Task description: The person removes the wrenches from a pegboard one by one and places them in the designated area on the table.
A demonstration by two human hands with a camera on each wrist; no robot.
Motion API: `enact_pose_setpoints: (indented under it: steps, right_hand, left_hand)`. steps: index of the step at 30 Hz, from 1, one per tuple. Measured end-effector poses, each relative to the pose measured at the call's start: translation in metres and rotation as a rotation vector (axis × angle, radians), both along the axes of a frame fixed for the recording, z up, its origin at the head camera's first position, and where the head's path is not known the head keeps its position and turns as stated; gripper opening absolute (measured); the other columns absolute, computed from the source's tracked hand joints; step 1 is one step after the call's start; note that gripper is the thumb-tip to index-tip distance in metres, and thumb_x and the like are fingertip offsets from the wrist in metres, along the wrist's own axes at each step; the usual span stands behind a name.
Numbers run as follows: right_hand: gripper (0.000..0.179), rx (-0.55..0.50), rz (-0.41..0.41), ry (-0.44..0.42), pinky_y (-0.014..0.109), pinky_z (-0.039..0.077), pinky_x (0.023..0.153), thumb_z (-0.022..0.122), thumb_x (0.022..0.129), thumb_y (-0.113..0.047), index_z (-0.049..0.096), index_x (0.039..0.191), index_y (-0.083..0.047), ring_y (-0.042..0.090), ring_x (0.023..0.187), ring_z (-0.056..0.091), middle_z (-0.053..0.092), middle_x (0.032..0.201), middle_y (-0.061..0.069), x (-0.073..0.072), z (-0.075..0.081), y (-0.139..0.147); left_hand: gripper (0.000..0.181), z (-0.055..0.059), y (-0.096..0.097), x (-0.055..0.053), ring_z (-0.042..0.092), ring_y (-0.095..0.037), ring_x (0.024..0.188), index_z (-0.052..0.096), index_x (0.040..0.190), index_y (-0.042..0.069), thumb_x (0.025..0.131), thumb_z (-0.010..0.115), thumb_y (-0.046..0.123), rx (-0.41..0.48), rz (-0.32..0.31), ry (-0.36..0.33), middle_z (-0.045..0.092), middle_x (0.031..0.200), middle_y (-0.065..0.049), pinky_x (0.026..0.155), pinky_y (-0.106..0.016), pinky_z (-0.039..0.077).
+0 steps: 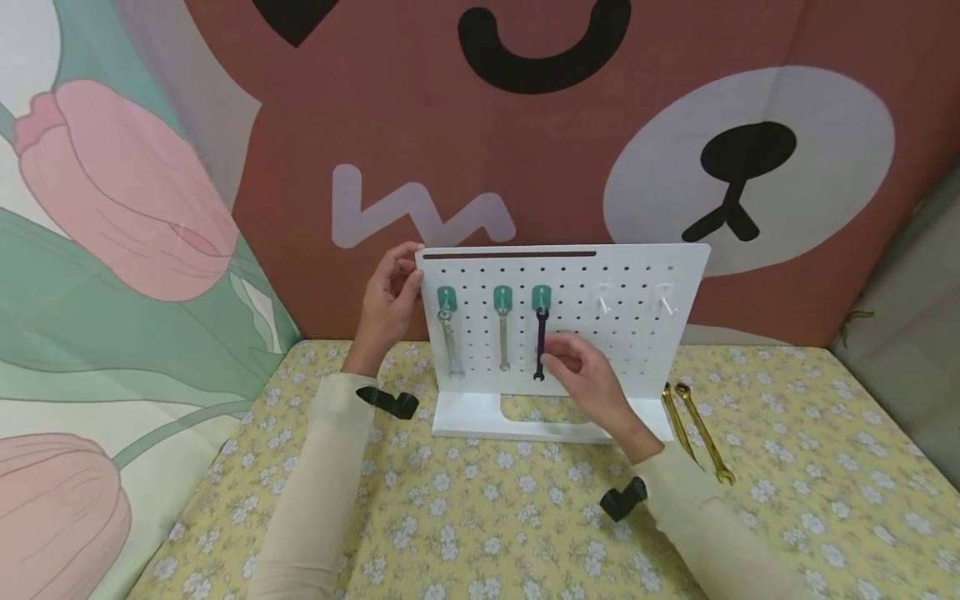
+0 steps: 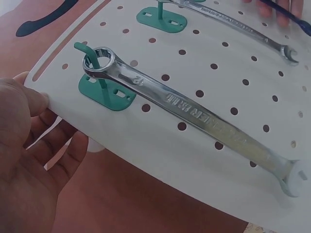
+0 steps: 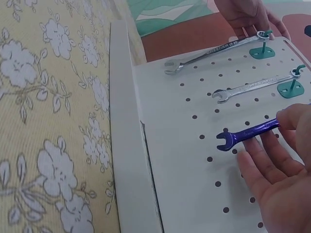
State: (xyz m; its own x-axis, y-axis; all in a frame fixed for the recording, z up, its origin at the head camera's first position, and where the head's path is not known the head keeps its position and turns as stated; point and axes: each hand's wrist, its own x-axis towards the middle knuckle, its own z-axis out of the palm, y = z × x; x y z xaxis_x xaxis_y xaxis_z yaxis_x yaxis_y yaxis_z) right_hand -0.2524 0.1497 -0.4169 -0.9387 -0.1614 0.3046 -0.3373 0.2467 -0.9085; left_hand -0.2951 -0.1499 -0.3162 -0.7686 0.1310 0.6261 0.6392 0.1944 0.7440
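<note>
Hands (image 1: pixel 388 296) (image 1: pixel 588 382) (2), purple wrench (image 1: pixel 541 340) in the right

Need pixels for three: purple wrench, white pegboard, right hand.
Purple wrench (image 3: pixel 251 132), right wrist view, on the shaft.
White pegboard (image 1: pixel 572 313), head view, on the perforated panel.
Right hand (image 1: pixel 588 379), head view, middle of the hand.

So the left hand (image 2: pixel 22 160) has the white pegboard (image 2: pixel 160 145) pinched at its edge, thumb in front. Chunky silver wrench (image 2: pixel 194 114) hangs by its ring end off a green hook (image 2: pixel 109 99), second silver wrench (image 2: pixel 243 28) further up, blue wrench (image 2: pixel 287 13) poking in the corner by the right hand (image 2: pixel 282 20).
</note>
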Motion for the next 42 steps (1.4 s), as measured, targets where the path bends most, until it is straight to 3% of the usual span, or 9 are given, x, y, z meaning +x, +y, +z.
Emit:
enact_pose_setpoints:
  steps: [12,20,24,29,35,42]
  right_hand:
    - [0.026,-0.028,0.035,-0.014,0.04,0.057,0.087,0.065,0.103,-0.012,0.06,0.125,0.001,0.03,0.102,0.067,0.064,0.112,0.016,0.006,0.003,-0.007]
    - [0.031,-0.045,0.072,-0.039,0.041,0.059,0.082,0.062,0.104,-0.01,0.052,0.132,-0.002,0.033,0.1,0.067,0.063,0.115,0.022,0.009,0.005,-0.008]
    - [0.045,-0.053,0.095,-0.054,0.047,0.059,0.08,0.062,0.103,-0.009,0.043,0.144,-0.008,0.034,0.098,0.067,0.06,0.117,0.027,0.012,0.01,-0.008]
    - [0.058,-0.094,0.152,-0.066,0.045,0.06,0.078,0.06,0.103,-0.005,0.033,0.154,-0.012,0.036,0.097,0.067,0.056,0.119,0.034,0.018,0.016,-0.005]
    - [0.058,-0.138,0.185,-0.085,0.045,0.06,0.075,0.06,0.103,-0.005,0.033,0.154,-0.012,0.041,0.097,0.066,0.054,0.12,0.036,0.022,0.02,-0.003]
    - [0.056,-0.157,0.211,-0.098,0.047,0.061,0.071,0.06,0.103,-0.004,0.036,0.153,-0.013,0.033,0.094,0.068,0.057,0.116,0.03,0.024,0.024,-0.001]
  left_hand:
    - [0.035,0.003,0.002,0.006,0.056,-0.043,0.087,0.05,0.142,-0.004,0.107,0.05,-0.003,-0.014,0.016,-0.004,0.055,0.106,-0.03,0.072,-0.023,0.049]
    - [0.035,0.005,0.002,0.007,0.053,-0.047,0.085,0.049,0.142,-0.004,0.107,0.048,-0.005,-0.032,0.002,0.018,0.053,0.106,-0.033,0.072,-0.025,0.047]
    - [0.036,0.005,0.001,0.007,0.054,-0.047,0.085,0.047,0.142,-0.006,0.107,0.047,-0.005,-0.038,-0.002,0.022,0.053,0.106,-0.033,0.072,-0.024,0.047]
    - [0.036,0.006,0.001,0.006,0.055,-0.045,0.086,0.048,0.143,-0.003,0.107,0.048,-0.004,-0.057,0.004,0.013,0.054,0.106,-0.032,0.073,-0.023,0.048]
    - [0.038,0.004,0.003,0.007,0.056,-0.045,0.088,0.048,0.144,0.0,0.107,0.049,-0.004,-0.063,0.026,0.005,0.055,0.107,-0.03,0.073,-0.023,0.048]
    - [0.038,0.004,0.002,0.007,0.055,-0.048,0.084,0.047,0.144,-0.004,0.106,0.049,-0.005,-0.073,0.027,0.027,0.055,0.104,-0.031,0.071,-0.022,0.048]
